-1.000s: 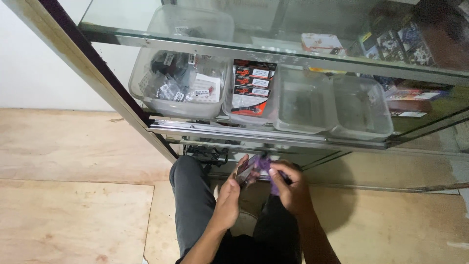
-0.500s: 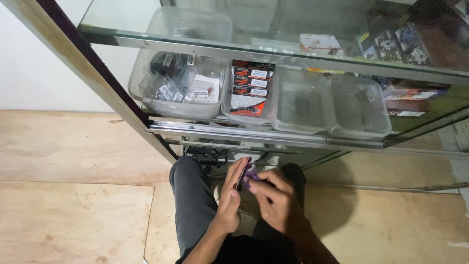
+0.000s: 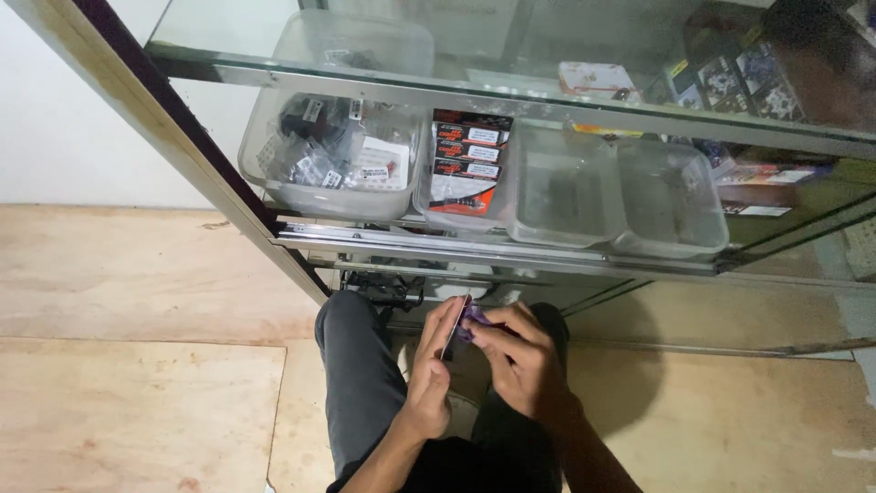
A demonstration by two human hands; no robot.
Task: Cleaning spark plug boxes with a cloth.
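- Purple packet [image 3: 473, 318]: small, pinched btwn both hands above lap; left hand [image 3: 436, 365] fingers flat along it, right hand [image 3: 511, 356] curled on its top edge.
- Red-black label packs [image 3: 465, 169] stacked in clear tub [image 3: 461, 215], glass cabinet shelf [image 3: 511, 248].
- Plywood floor [image 3: 137, 383].

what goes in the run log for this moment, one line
left hand: holds small flat packet on edge | right hand: fingers on purple item | place: before glass cabinet

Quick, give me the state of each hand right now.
Left hand: holding a thin flat card edge-on.
Right hand: fingers closed on a small purple item.
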